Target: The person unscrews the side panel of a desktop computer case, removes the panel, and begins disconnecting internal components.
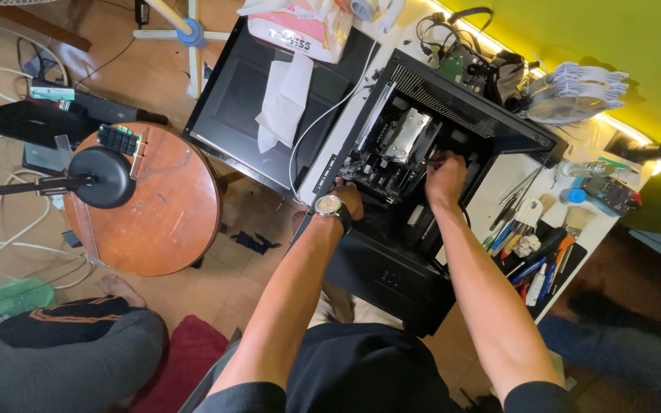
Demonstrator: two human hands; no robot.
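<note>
Both the left hand (348, 200) and right hand (445, 180) reach inside the computer case (422, 145) (grips hidden).

A white table (499, 200) carries an open black computer case (453, 115) lying on its side across the middle. Along the right edge lies a black mat (575, 256) with screwdrivers, pens and a small brush (575, 220). Near the far right corner rest a clear plastic bottle (584, 168) and a stack of white fans (571, 93). At the far edge sit tangled black cables (453, 30) and a green circuit board (455, 63). A black side panel (269, 99) lies at the left edge, with white paper (284, 99) and a pink-and-white bag (296, 27) upon it.
</note>
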